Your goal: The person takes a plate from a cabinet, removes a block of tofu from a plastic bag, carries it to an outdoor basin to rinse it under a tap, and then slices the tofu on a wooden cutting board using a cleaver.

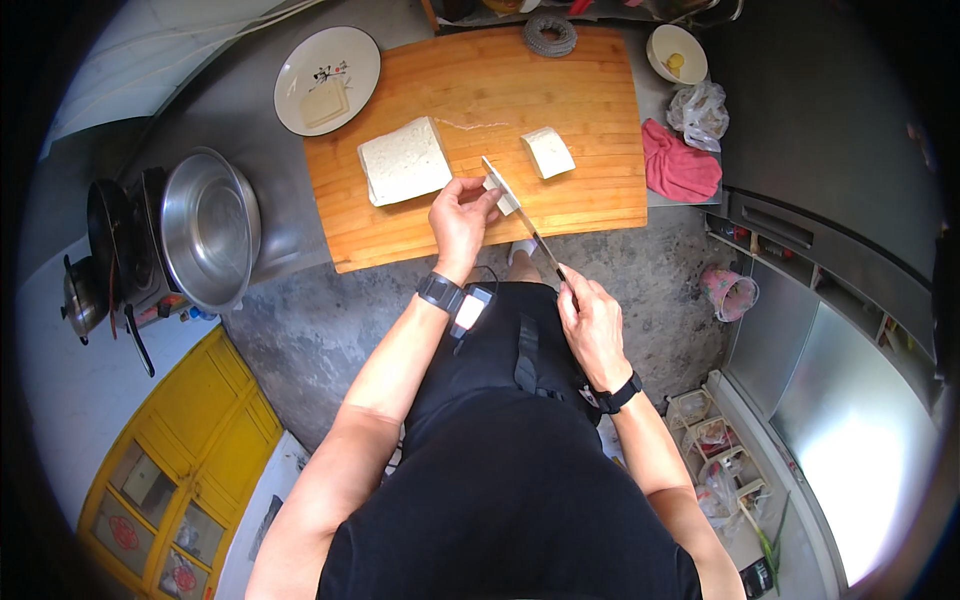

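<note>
My right hand [591,319] is closed on the handle of a kitchen knife [536,234], its blade pointing up and left over the front of a wooden cutting board [600,90]. A thin piece of tofu [496,192] lies against the blade, and the fingertips of my left hand [465,217] pinch it. Just left of these fingers a large white tofu block [405,161] sits on the board. A smaller tofu block [551,153] stands to the right of the blade. Flat pale slices [325,103] lie on a white plate [360,64] at the board's back left corner.
A coiled metal scourer [550,36] rests at the board's back edge. A bowl [694,56] with yellowish pieces, a crumpled plastic bag [697,116] and a red cloth [679,163] are at the right. To the left are a steel basin [210,229] and dark pans [112,225].
</note>
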Demonstrator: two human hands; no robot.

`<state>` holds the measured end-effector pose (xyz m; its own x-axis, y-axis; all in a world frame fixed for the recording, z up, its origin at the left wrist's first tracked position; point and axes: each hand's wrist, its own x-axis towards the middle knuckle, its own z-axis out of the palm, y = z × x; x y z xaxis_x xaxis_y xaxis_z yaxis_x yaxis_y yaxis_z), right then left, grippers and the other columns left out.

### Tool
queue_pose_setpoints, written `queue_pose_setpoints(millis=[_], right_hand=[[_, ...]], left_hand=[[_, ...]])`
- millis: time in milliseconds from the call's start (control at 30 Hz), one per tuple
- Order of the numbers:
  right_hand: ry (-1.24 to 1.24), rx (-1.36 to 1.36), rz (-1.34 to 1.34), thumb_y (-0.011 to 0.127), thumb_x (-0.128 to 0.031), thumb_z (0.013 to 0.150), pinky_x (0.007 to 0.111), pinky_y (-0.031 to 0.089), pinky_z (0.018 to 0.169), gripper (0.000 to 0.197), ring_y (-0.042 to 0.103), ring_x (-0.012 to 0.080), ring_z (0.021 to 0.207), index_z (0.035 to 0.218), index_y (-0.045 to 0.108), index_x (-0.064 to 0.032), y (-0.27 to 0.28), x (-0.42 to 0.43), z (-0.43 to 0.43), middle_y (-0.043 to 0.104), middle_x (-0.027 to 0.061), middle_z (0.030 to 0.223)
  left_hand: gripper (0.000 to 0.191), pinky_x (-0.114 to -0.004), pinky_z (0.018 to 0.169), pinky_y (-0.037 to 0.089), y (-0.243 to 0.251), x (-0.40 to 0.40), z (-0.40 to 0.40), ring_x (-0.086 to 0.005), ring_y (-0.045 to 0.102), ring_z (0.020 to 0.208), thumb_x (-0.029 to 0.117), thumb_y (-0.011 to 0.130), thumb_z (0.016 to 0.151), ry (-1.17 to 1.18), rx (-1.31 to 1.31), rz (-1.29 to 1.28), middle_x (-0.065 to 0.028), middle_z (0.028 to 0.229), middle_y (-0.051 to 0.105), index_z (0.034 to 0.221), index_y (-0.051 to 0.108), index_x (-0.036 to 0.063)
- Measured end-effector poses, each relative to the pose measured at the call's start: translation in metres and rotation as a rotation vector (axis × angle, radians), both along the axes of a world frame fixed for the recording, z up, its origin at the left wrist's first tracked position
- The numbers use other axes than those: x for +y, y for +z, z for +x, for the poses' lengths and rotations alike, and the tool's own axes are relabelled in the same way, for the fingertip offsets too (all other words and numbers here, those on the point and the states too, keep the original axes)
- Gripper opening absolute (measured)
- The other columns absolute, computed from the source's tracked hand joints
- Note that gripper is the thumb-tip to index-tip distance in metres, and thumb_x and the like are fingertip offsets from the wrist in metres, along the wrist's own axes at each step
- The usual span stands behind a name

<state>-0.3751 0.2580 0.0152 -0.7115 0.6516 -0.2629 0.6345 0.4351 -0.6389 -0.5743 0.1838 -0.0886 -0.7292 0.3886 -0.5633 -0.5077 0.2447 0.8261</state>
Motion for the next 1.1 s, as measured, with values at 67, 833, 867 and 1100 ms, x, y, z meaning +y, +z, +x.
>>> queue_pose_setpoints(millis=[67,833,867,1100], right_hand=[[0.007,0.007,0.006,0.064,-0.01,0.093,0.046,0.055,0.066,0.031,0.067,0.0379,0.071,0.123,0.069,-0.0101,-0.003,0.0,-0.001,0.065,0.0181,0.08],[0.043,0.004,-0.041,0.064,-0.01,0.092,0.046,0.056,0.069,0.037,0.068,0.0392,0.074,0.129,0.067,-0.0145,-0.041,0.003,0.014,0.066,0.0188,0.084],[0.037,-0.002,-0.037,0.065,-0.009,0.091,0.046,0.056,0.068,0.039,0.068,0.0382,0.074,0.129,0.067,-0.015,-0.039,0.003,0.016,0.067,0.0182,0.084],[0.088,0.068,0.124,0.065,0.002,0.087,0.038,0.055,0.068,0.044,0.066,0.0303,0.07,0.129,0.068,-0.0116,-0.013,0.014,0.01,0.066,0.0148,0.082]], left_hand=[[0.017,-0.028,0.073,0.063,-0.001,0.0,0.0,-0.0157,0.07,0.089,-0.001,0.07,0.093,0.003,-0.003,-0.006,-0.009,0.102,0.071,0.11,0.066,-0.0007],[0.034,-0.03,0.073,0.064,-0.003,-0.011,0.006,-0.0166,0.071,0.087,0.004,0.071,0.093,-0.057,0.039,-0.048,-0.0107,0.105,0.07,0.126,0.059,0.001],[0.036,-0.03,0.072,0.063,-0.005,-0.015,0.006,-0.0168,0.071,0.087,0.003,0.071,0.093,-0.062,0.038,-0.028,-0.0107,0.105,0.07,0.127,0.059,0.0016],[0.04,-0.026,0.061,0.059,-0.024,-0.019,0.008,-0.0132,0.07,0.076,0.0,0.068,0.09,-0.137,0.142,-0.089,-0.0093,0.097,0.072,0.129,0.059,-0.001]])
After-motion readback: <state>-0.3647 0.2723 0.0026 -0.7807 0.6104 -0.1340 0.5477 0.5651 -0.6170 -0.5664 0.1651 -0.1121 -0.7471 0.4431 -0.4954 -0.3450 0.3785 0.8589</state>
